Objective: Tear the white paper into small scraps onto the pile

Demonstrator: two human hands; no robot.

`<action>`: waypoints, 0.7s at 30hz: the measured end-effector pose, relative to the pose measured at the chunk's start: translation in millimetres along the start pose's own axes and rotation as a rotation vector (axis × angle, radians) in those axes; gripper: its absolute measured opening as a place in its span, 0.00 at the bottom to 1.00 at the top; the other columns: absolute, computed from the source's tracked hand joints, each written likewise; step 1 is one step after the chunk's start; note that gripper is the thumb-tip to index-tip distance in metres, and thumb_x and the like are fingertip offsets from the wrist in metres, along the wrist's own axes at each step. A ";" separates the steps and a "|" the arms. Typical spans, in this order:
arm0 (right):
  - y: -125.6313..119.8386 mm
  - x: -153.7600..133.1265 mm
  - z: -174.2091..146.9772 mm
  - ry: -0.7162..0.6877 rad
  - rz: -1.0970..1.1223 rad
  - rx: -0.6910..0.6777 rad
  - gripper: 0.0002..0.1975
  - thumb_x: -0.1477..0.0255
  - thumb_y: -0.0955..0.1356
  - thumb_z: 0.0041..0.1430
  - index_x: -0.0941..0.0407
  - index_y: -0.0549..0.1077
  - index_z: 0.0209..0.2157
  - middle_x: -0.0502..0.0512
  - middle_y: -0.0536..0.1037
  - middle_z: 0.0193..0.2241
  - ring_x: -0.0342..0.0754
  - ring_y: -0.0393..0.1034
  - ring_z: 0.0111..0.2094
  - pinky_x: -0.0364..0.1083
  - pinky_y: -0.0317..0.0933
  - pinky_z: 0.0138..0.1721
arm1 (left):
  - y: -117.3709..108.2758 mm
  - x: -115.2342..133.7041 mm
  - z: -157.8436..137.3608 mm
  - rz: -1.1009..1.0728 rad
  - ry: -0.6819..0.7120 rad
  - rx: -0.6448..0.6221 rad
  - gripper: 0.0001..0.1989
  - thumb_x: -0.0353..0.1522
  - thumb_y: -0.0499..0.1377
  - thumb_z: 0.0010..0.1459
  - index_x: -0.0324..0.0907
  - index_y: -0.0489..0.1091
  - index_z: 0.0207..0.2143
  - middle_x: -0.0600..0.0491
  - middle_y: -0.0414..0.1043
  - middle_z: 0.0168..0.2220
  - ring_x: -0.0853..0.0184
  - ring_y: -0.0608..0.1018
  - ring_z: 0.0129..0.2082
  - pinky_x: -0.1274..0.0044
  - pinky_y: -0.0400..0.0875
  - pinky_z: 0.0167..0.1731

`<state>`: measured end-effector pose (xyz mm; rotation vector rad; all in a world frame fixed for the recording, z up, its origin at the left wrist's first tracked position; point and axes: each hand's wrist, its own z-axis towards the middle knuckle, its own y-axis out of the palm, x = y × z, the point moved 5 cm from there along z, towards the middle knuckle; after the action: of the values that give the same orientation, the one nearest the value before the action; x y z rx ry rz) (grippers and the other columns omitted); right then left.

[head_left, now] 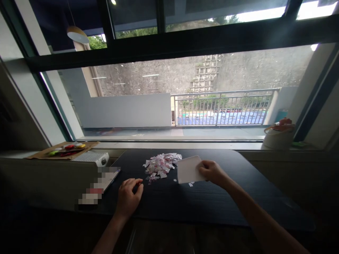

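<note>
Right hand [212,172]: right of centre; fingers and thumb pinched on the right edge of a white card [188,170];
White card: centre of the frame; just right of the paper scraps [161,165];
Paper scraps: heaped at centre, on the dark table [164,204];
Left hand [128,195]: lower left of centre; loosely curled, thumb apart from fingers, nothing visibly grasped.

I count one left hand [129,194], one right hand [213,171], one white card [188,170], one scrap pile [160,165] (pieces uncountable), one desk [169,208], one bucket [278,140] at three o'clock.
</note>
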<state>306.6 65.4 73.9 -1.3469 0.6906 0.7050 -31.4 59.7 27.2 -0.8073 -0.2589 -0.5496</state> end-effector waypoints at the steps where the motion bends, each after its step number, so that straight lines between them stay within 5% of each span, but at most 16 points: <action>1: -12.4 6.2 -5.5 0.021 -0.017 0.020 0.09 0.72 0.62 0.50 0.60 0.72 0.29 0.53 0.72 0.23 0.45 0.67 0.22 0.43 0.59 0.20 | 0.4 -0.4 -0.3 0.000 -0.001 -0.002 0.12 0.38 0.53 0.51 0.43 0.75 0.30 0.49 0.78 0.32 0.58 0.77 0.39 0.65 0.71 0.43; 6: -60.8 16.2 -30.8 0.083 -0.018 0.147 0.10 0.72 0.63 0.48 0.60 0.74 0.30 0.53 0.73 0.23 0.46 0.67 0.23 0.44 0.61 0.21 | 0.8 0.6 -1.0 -0.007 0.003 0.001 0.12 0.39 0.54 0.50 0.45 0.75 0.30 0.50 0.78 0.32 0.58 0.76 0.39 0.65 0.70 0.44; 10: -43.9 21.8 -24.6 0.096 0.179 0.098 0.12 0.70 0.65 0.48 0.60 0.74 0.34 0.55 0.76 0.29 0.47 0.71 0.28 0.44 0.66 0.24 | -1.6 0.8 -0.1 0.005 0.018 0.020 0.12 0.39 0.54 0.50 0.45 0.75 0.29 0.50 0.78 0.31 0.57 0.77 0.38 0.65 0.70 0.42; 16: -55.8 52.3 -33.1 0.175 0.163 0.122 0.08 0.72 0.64 0.46 0.59 0.73 0.28 0.51 0.73 0.21 0.45 0.68 0.21 0.40 0.59 0.17 | -0.6 -0.7 0.4 0.014 0.023 -0.002 0.13 0.40 0.53 0.50 0.45 0.75 0.30 0.50 0.78 0.32 0.58 0.77 0.38 0.66 0.70 0.44; 21: -24.8 24.3 -23.1 0.057 0.320 0.022 0.13 0.70 0.65 0.51 0.61 0.73 0.38 0.55 0.77 0.32 0.47 0.72 0.30 0.44 0.68 0.26 | -1.1 1.9 1.0 0.033 0.024 -0.009 0.14 0.40 0.53 0.49 0.44 0.75 0.29 0.49 0.79 0.31 0.56 0.77 0.38 0.64 0.70 0.43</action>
<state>340.2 41.5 67.8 -1.2533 0.9700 0.9125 -30.5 59.1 29.3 -0.8116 -0.2211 -0.5291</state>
